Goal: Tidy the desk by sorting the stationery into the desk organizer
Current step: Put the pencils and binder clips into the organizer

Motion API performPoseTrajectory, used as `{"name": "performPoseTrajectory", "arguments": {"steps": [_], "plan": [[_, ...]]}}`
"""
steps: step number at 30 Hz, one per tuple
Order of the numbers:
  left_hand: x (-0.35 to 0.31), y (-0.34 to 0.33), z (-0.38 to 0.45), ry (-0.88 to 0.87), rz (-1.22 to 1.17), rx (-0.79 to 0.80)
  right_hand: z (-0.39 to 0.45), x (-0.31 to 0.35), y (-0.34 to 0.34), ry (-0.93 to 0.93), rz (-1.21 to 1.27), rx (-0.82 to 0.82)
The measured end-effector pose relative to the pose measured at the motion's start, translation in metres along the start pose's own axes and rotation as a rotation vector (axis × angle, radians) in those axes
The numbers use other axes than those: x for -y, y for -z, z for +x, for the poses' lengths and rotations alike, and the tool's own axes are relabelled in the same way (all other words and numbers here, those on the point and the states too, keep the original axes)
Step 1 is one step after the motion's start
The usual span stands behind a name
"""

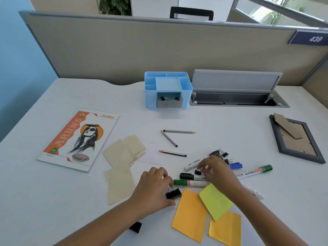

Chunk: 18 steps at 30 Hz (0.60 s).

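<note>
While only a few clips sit in the organizer (168,89) drawer, the left hand (152,189) pinches a big clip (173,194), the right hand (213,168) pinches a small clip (197,172), and pencils (173,153), markers (191,182) and notes (190,213) remain loose nearby.

Just two bare forearms coming in from the bottom edge, no sleeves showing at all. Left hand (154,185) and right hand (215,168) have no rings, watch or gloves.

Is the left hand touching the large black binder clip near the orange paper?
Touching. The head view shows the left hand pinching the binder clip's wire handles.
</note>
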State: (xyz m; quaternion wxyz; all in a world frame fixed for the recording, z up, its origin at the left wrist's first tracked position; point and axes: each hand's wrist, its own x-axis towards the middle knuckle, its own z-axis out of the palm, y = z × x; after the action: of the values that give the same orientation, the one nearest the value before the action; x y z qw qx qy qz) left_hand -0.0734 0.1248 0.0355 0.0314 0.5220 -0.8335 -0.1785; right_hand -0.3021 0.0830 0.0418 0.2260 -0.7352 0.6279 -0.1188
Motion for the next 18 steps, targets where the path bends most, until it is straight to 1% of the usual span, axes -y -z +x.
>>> {"name": "performPoseTrajectory", "arguments": {"steps": [3,8,13,18], "plan": [[0.001,0.0,0.002,0.005,0.025,-0.023,-0.003,0.008,-0.001,0.03,0.014,-0.004],[0.012,0.012,0.014,0.055,-0.037,-0.113,-0.01,0.015,-0.002,0.046,0.067,-0.011],[0.031,0.043,0.038,0.159,-0.104,-0.196,-0.021,0.024,-0.008,0.051,0.165,0.004],[0.048,0.089,0.094,0.255,-0.125,-0.348,-0.022,0.03,-0.015,0.085,0.222,-0.017]]}}
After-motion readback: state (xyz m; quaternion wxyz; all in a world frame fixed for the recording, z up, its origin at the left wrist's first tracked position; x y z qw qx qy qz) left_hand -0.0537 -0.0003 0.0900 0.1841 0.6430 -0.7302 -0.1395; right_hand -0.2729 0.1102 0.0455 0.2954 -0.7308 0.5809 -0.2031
